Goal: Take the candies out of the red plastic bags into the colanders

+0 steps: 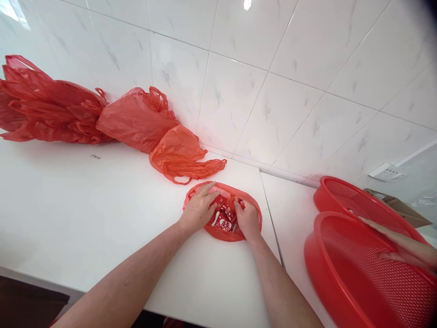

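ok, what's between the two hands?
Red-and-white packets, inside the open red bag. They lie between the left hand and right hand, seen in the head view.

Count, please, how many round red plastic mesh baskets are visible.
2. The rear basket is near the white tiled wall; the front basket is closer to the camera, partly overlapping it. Others could be hidden beneath them.
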The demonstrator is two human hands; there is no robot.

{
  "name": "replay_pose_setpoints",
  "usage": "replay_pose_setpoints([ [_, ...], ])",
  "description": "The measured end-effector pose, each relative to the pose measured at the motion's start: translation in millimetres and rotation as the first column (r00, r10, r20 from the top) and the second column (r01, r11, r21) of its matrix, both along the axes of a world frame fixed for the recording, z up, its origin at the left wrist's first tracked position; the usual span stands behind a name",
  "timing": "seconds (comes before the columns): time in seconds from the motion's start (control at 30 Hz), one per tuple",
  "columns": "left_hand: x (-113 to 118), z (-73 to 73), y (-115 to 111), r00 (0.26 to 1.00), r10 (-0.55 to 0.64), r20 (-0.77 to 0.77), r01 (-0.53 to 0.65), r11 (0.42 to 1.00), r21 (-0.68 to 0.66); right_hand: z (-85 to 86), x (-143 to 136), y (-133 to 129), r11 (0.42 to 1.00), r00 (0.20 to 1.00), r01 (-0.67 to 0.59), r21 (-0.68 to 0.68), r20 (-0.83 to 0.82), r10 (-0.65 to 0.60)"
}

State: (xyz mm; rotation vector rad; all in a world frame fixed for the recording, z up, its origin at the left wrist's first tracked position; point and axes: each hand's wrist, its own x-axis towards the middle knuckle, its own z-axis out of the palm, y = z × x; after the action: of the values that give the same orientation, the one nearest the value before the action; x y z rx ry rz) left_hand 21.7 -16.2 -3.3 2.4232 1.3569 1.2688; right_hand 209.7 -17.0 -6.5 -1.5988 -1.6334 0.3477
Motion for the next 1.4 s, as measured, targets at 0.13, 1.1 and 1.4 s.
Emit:
replay_pose_setpoints([
  [0.13,0,-1.9,1,1.000,0.001,-0.011,-0.001,1.000,0.000,5.0,0,-1,0.999,0.999,-0.028,0.023,0.023,0.027],
  [1.1,10,1.8,-14,0.898,-0.371,-0.235,0.292,0.904,-0.311,9.7,-3,-8,0.991,0.990,-0.119,-0.056,-0.078,0.115],
  [1.4,7,6.1,-15,0.924,-0.331,-0.190,0.274,0.922,-0.273,9.5,-2,-7,0.963,0.982,-0.188,-0.194,-0.029,0.186],
])
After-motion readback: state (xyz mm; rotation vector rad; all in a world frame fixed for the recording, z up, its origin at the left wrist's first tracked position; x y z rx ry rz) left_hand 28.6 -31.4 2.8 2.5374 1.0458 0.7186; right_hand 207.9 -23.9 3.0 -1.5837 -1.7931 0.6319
